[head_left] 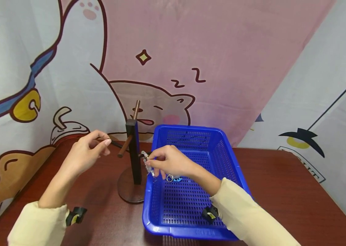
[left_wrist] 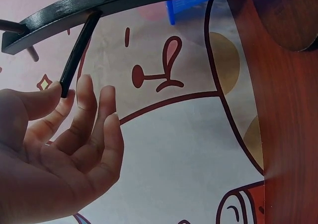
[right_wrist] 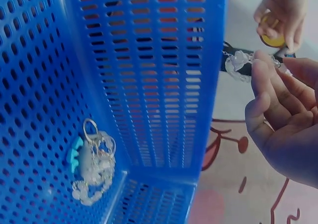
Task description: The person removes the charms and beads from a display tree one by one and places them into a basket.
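Observation:
A dark stand (head_left: 134, 153) with a round base (head_left: 127, 191) and several short pegs stands on the table. My left hand (head_left: 85, 152) pinches the tip of its black peg (left_wrist: 79, 52) between thumb and forefinger, the other fingers loosely bent. On the post's other side, my right hand (head_left: 173, 161) pinches a clear beaded bracelet (head_left: 146, 164), which hangs by the post over the basket's left rim. In the right wrist view the bracelet (right_wrist: 239, 61) spans in front of the dark post. Whether it is looped round a peg, I cannot tell.
A blue perforated basket (head_left: 234, 164) stands right of the stand, close beside it. In it lie a clear and white beaded piece (right_wrist: 97, 167), a metal ring (right_wrist: 90, 128) and a turquoise piece (right_wrist: 74, 154). A printed cloth (head_left: 237, 51) hangs behind the table (head_left: 283, 191).

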Demonstrator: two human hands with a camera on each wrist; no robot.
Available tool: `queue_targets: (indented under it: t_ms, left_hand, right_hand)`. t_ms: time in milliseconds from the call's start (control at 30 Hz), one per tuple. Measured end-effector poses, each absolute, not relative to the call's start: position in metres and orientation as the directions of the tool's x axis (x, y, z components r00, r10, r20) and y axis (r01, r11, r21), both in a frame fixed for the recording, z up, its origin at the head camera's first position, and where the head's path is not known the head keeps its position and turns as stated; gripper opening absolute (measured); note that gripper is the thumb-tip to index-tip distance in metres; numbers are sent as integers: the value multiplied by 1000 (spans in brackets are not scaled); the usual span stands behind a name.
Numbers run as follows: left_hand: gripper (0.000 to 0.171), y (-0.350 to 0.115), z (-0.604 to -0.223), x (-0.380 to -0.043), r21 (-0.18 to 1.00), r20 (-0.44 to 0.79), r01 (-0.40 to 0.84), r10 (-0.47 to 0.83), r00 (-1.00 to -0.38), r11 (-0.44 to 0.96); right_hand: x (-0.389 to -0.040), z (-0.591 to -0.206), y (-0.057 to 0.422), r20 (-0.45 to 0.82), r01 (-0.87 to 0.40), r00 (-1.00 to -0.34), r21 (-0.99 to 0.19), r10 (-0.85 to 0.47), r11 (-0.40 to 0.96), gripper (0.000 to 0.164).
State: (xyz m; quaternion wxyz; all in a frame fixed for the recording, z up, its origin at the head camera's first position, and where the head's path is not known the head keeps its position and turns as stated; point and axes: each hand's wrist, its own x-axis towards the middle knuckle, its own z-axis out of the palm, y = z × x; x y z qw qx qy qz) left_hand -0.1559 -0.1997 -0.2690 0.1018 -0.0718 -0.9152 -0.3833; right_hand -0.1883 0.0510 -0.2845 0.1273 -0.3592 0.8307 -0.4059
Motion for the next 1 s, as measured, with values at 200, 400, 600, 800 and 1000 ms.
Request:
queue_targets:
  t_ms: [200, 400, 600, 800, 1000]
  left_hand:
    - [16, -200, -270, -155, 689, 239, 205, 49, -970, 695]
    - [16, -200, -271, -156, 686, 250, 214, 52, -967, 696]
    - [16, -200, -271, -155, 687, 250, 216, 53, -967, 694]
    - [16, -199, -270, -156, 689, 240, 208, 53, -969, 695]
    - [16, -199, -269, -156, 689, 239, 205, 49, -970, 695]
  right_hand:
    - [-192, -274, 64, 115, -499, -695, -788, -710, 360, 14]
    - [-196, -264, 77, 167, -518, -682, -798, -712, 309, 13]
    - [-200, -259, 90, 177, -508, -704, -802, -688, 314, 12]
    - [-206, -262, 104, 144, -476, -738, -803, -659, 358, 12]
    - [-212, -276, 116, 99, -437, -758, -811, -644, 389, 13]
